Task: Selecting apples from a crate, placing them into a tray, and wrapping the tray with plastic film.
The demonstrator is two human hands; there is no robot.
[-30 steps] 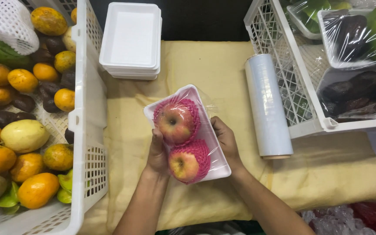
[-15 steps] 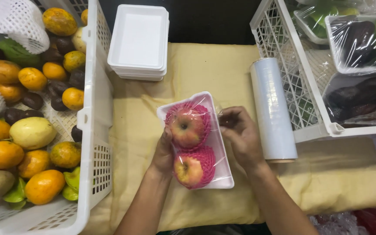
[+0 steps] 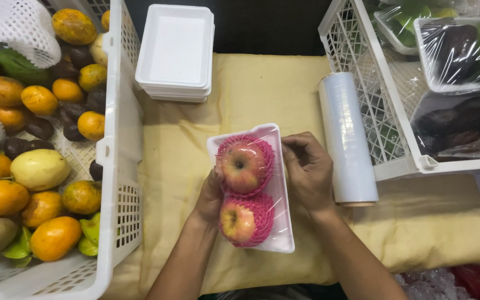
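Holding the white foam tray (image 3: 282, 183) of two red apples in pink foam netting, film stretched tight over it, I keep it just above the yellow cloth (image 3: 251, 94) at the middle of the table. My left hand (image 3: 209, 197) grips its left edge; my right hand (image 3: 309, 172) curls against the right edge, pinching film. I judge it light but brittle, the film slippery, so the rims are the safest hold.

Glossy clear film over a matt white foam tray (image 3: 280, 222), pink foam netting (image 3: 262, 214) round shiny apples (image 3: 239, 166), on soft yellow cloth (image 3: 251, 94) beside a white plastic crate (image 3: 120, 166).
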